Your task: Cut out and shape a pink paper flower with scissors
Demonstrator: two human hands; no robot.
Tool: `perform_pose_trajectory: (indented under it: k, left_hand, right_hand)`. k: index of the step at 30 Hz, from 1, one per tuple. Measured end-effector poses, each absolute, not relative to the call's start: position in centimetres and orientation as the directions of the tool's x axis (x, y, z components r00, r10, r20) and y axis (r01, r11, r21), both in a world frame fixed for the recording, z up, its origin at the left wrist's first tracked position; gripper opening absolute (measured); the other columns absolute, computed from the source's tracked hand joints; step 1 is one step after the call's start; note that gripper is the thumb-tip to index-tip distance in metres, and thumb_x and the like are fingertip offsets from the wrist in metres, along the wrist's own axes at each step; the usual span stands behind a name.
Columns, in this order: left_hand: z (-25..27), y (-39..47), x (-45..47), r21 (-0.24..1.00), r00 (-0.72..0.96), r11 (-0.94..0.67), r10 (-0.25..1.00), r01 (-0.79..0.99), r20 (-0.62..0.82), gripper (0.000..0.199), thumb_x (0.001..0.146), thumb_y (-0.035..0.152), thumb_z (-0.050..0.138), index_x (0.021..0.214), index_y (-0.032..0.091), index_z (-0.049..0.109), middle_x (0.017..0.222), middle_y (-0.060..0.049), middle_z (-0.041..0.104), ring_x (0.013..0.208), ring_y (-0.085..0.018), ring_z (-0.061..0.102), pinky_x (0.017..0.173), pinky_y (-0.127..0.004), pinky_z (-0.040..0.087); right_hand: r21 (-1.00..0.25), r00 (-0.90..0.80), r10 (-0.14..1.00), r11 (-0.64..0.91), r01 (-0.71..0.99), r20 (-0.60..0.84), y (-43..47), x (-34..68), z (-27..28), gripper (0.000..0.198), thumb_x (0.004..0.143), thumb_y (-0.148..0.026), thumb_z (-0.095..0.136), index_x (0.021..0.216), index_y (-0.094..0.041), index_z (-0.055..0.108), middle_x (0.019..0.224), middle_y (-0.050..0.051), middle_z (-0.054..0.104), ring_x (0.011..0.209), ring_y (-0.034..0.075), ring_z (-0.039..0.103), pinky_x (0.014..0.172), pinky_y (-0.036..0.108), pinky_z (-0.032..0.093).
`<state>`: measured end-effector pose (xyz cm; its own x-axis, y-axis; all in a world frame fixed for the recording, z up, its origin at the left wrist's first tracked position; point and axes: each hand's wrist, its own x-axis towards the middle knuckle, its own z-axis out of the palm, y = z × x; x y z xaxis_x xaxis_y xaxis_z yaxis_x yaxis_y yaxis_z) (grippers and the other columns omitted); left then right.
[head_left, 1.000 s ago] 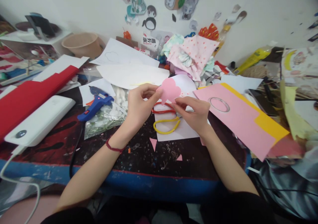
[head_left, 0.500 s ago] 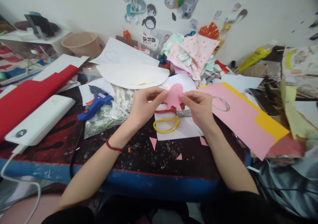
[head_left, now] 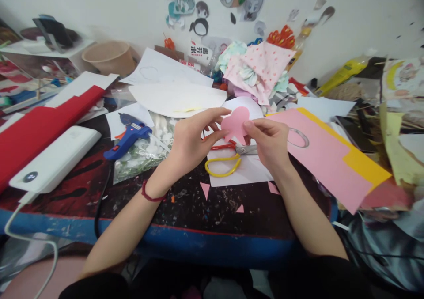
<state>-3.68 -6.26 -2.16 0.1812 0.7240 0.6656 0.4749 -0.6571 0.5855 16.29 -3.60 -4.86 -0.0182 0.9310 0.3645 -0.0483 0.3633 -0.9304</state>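
Between finger and thumb my right hand (head_left: pixel 270 142) pinches a pink paper cut-out (head_left: pixel 236 123) with rounded lobes, held upright above the table. My left hand (head_left: pixel 202 133) is at the cut-out's left edge, its index finger and thumb spread apart; whether the thumb touches the paper is hard to tell. Just below lie scissors (head_left: pixel 225 166) with red and yellow handles, on a white paper sheet (head_left: pixel 238 179). Small pink paper scraps (head_left: pixel 205 190) are scattered near the table's front.
A pink paper sheet (head_left: pixel 326 157) on yellow card lies to the right. At left are a blue glue gun (head_left: pixel 127 141), a white power bank (head_left: pixel 54 157) with a cable, and red card (head_left: pixel 43 133). White foam-like board (head_left: pixel 175 98) and crumpled paper (head_left: pixel 261 67) are behind.
The pink cut-out has been turned, so its lobes point differently. My left finger and thumb have spread from their pinch, while my right hand keeps hold of it.
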Motion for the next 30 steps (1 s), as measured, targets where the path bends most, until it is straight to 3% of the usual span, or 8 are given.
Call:
perform_pose_trajectory:
  k: [7,15,22,27,30]
  left_hand:
    - [-2.49,-6.32,-3.50,0.547,0.171,-0.686,0.684,0.479,0.709,0.028,0.085,0.016,0.075,0.112,0.020,0.069,0.105,-0.004,0.078,0.080,-0.011,0.072,0.079,-0.024,0.059]
    - [-2.99,-6.04,-3.30,0.493,0.125,-0.738,0.604,0.461,0.788,0.024,0.083,0.016,0.077,0.107,0.019,0.073,0.093,-0.003,0.080,0.076,-0.011,0.074,0.073,-0.022,0.061]
    - [-2.99,-6.01,-3.42,0.529,0.126,-0.729,0.631,0.435,0.766,0.021,0.083,0.018,0.078,0.103,0.021,0.075,0.091,-0.002,0.080,0.077,-0.013,0.075,0.072,-0.025,0.063]
    - [-2.95,-5.85,-3.25,0.716,0.123,-0.639,0.764,0.282,0.634,0.029,0.080,0.025,0.081,0.107,0.018,0.071,0.093,-0.004,0.079,0.083,-0.014,0.075,0.078,-0.025,0.063]
    - [-2.97,-5.70,-2.88,0.811,0.072,-0.554,0.831,0.185,0.551,0.028,0.084,0.027,0.077,0.109,0.016,0.069,0.089,-0.004,0.077,0.081,-0.013,0.074,0.074,-0.023,0.062]
  right_hand:
    - [-0.942,-0.016,0.944,0.327,-0.077,0.329,-3.66,16.27,-4.68,0.018,0.076,-0.040,0.081,0.068,-0.025,0.075,0.056,-0.002,0.063,0.049,0.011,0.052,0.046,0.028,0.041]
    - [-0.941,-0.069,0.946,0.305,-0.147,0.317,-3.77,16.37,-4.50,0.016,0.078,-0.035,0.080,0.069,-0.023,0.077,0.055,-0.002,0.062,0.048,0.009,0.053,0.046,0.026,0.040]
    - [-0.933,-0.064,0.940,0.321,-0.163,0.334,-3.64,16.36,-4.64,0.014,0.078,-0.033,0.080,0.069,-0.023,0.078,0.055,-0.003,0.062,0.047,0.008,0.053,0.045,0.025,0.040]
    - [-0.901,0.041,0.904,0.427,-0.072,0.425,-3.67,16.20,-4.77,0.011,0.076,-0.031,0.081,0.070,-0.023,0.077,0.055,-0.003,0.063,0.047,0.008,0.052,0.045,0.025,0.042]
    - [-0.884,0.027,0.883,0.468,0.025,0.468,-4.18,16.01,-4.55,0.012,0.078,-0.030,0.079,0.070,-0.022,0.076,0.054,-0.004,0.063,0.048,0.008,0.054,0.047,0.025,0.044]
